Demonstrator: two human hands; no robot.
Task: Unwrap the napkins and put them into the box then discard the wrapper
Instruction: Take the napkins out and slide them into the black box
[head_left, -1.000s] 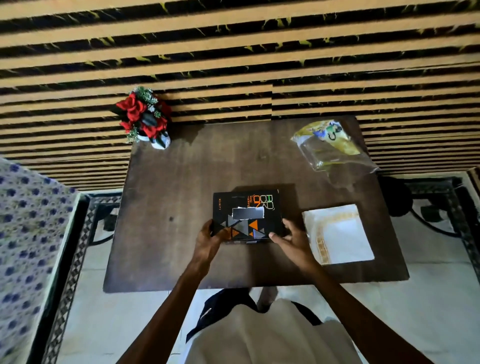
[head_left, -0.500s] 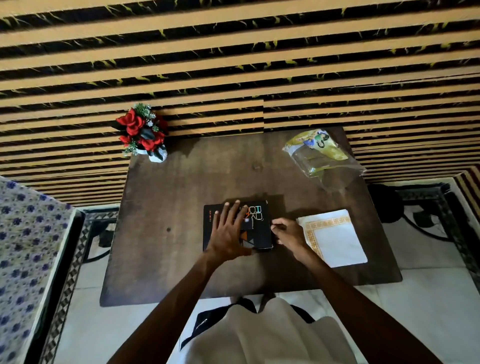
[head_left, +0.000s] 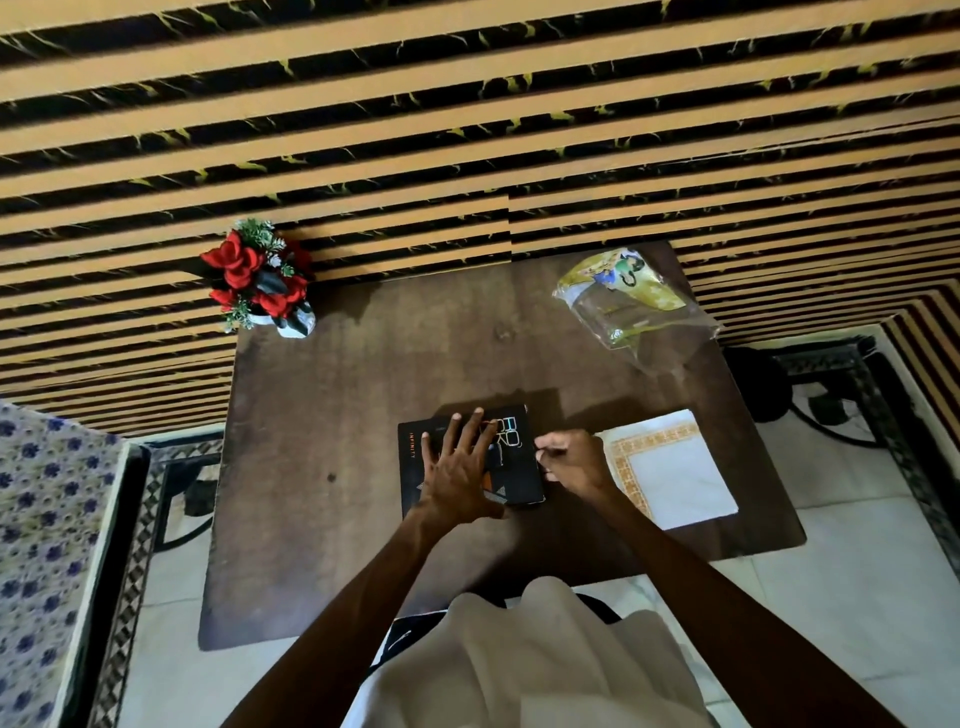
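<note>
We see a dark wooden counter (head_left: 337, 415) set against a striped wall. The black box (head_left: 522, 467) lies flat near the counter's front edge, just left of the napkins (head_left: 680, 473), a white folded stack with an orange patterned border. The two lie close together; we cannot tell whether they touch.

The left hand (head_left: 457, 480) rests palm down on top of the box. Its fingers are spread and extended toward the wall, released and gripping nothing. The left forearm runs in from the lower left.

The right hand (head_left: 571, 465) sits at the right edge of the box, between the box and the napkins, partly overlapping the napkin stack's left corner. Its fingers are curled inward with the fingertips drawn together at the box's side. We cannot tell whether they pinch a flap or only touch the edge.

The empty wrapper (head_left: 631, 306), clear plastic with yellow-green print, lies crumpled at the counter's far right corner, well apart from the napkins. A pot of red flowers (head_left: 257, 280) stands at the far left corner.
</note>
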